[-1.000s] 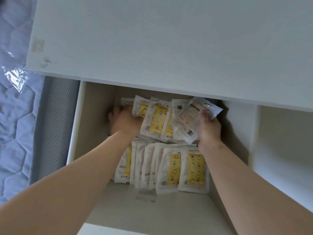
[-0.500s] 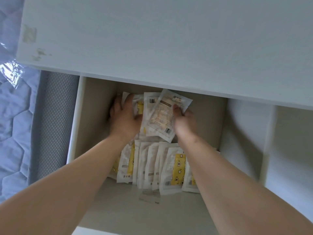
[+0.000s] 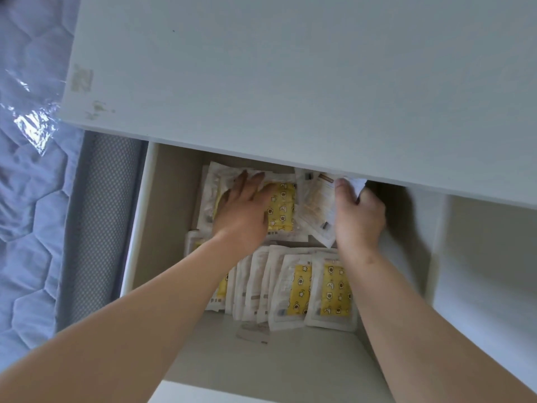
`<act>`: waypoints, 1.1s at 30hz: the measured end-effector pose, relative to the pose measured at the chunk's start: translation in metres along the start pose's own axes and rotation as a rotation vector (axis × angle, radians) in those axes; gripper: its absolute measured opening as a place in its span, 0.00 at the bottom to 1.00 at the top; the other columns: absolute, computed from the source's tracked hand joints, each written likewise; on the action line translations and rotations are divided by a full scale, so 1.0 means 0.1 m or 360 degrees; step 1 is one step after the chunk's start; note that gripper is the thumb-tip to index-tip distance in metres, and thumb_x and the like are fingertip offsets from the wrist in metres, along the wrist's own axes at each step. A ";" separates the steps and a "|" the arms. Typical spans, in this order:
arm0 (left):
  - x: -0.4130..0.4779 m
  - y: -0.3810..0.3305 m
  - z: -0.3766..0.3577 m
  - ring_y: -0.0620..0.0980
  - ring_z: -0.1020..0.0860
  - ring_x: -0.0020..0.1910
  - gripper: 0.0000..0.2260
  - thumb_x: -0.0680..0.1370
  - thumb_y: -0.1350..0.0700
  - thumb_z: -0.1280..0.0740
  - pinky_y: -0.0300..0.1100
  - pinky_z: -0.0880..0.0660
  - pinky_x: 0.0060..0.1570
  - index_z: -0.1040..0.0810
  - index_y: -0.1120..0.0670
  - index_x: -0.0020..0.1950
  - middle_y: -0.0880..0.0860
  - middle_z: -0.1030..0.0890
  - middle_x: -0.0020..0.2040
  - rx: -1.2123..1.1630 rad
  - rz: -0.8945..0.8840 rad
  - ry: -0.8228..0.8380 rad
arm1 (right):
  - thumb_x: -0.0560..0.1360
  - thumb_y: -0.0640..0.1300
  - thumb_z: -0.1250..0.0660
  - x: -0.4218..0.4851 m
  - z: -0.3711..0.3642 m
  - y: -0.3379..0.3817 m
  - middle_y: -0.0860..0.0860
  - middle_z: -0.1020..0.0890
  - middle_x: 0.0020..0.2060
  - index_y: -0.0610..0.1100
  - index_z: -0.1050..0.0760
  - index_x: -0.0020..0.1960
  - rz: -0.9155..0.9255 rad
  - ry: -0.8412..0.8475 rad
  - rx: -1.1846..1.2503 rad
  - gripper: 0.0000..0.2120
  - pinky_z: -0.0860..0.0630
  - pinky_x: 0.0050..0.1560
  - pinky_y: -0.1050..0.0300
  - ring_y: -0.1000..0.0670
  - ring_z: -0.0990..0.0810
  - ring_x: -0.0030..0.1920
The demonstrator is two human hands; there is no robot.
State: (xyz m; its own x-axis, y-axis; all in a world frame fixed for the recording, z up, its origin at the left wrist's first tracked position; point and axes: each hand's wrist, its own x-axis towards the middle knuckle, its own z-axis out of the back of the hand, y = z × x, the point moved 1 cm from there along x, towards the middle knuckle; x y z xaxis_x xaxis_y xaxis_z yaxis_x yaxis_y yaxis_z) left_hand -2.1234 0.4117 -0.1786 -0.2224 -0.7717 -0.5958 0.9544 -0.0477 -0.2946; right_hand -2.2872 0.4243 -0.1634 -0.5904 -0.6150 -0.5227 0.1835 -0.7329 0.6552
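Flat, crinkly rectangular plastic packets (image 3: 283, 209)

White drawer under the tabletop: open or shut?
Open. The white drawer shows its inside below the white tabletop, holding yellow-and-white sealed packets; left hand presses them, right hand grips one.

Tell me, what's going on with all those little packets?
A person is tidying sealed packets in an open white compartment. The left hand presses flat on the back pile of yellow-patterned packets. The right hand grips one loose packet beside that pile. Another row of packets lies nearer the front.
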 end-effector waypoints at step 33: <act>0.11 -0.08 -0.26 0.52 0.58 0.77 0.30 0.77 0.44 0.37 0.55 0.57 0.73 0.45 0.50 0.76 0.49 0.49 0.78 0.0038 0.0167 0.0041 | 0.74 0.35 0.33 0.07 -0.12 -0.41 0.43 0.32 0.66 0.49 0.35 0.71 0.0548 0.0521 -0.1105 0.28 0.30 0.64 0.49 0.41 0.30 0.65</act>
State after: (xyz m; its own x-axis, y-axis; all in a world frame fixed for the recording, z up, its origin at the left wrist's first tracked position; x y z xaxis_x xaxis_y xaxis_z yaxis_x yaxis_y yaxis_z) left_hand -2.1384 0.4201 -0.2024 -0.1258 -0.7567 -0.6416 0.9772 0.0171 -0.2119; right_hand -2.2898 0.4469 -0.2005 -0.1745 -0.8119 -0.5571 0.8169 -0.4353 0.3785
